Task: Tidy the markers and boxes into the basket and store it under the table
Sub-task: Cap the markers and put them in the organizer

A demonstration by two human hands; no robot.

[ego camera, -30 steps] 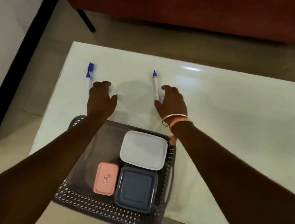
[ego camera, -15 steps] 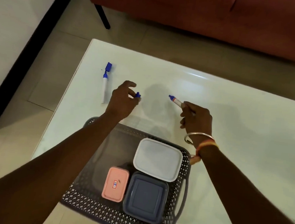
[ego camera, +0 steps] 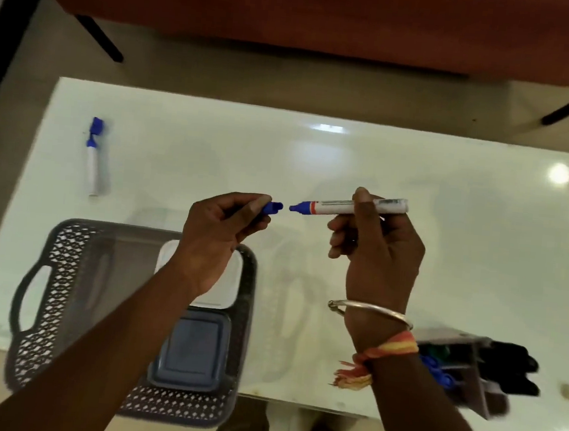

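Over the table (ego camera: 444,263), at one height, left hand (ego camera: 220,230) tight around blue cap (ego camera: 272,208), right hand (ego camera: 379,254) around uncapped marker (ego camera: 332,207), tips just apart.

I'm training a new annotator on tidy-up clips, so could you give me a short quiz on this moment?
1. Fill in: the basket visibly holds a white box and a ___ box.
2. True or false: the cap pinched by the left hand is already on the marker gripped by the right hand.
3. Where does the other marker lie? A) in the basket; B) uncapped on the table, to the left; C) in the right hand.

Key:
1. The blue-grey box.
2. False: a gap separates cap and tip.
3. B.
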